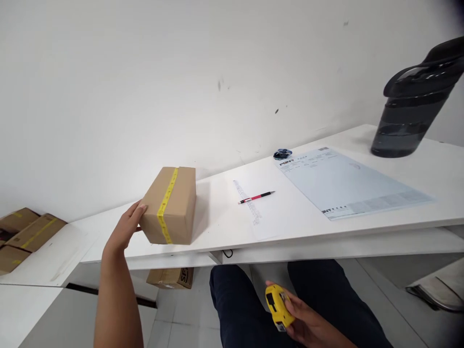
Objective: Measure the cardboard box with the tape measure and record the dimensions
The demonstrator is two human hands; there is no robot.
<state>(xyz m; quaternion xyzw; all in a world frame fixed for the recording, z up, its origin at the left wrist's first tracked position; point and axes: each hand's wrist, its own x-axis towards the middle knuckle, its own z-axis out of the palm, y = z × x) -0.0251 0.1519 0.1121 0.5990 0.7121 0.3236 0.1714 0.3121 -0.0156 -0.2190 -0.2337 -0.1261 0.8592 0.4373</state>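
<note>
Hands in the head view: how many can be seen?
2: the left hand touching the yellow-taped cardboard box at its left end, and the right hand holding the yellow tape measure.

The left hand [125,224] and the right hand [306,316] are bare, the left forearm [118,299] is uncovered as far as it shows, and the trousers [237,307] are plain, dark navy cloth.

White table [219,217] with box [167,205], papers [344,186], dark container [406,113]
</note>
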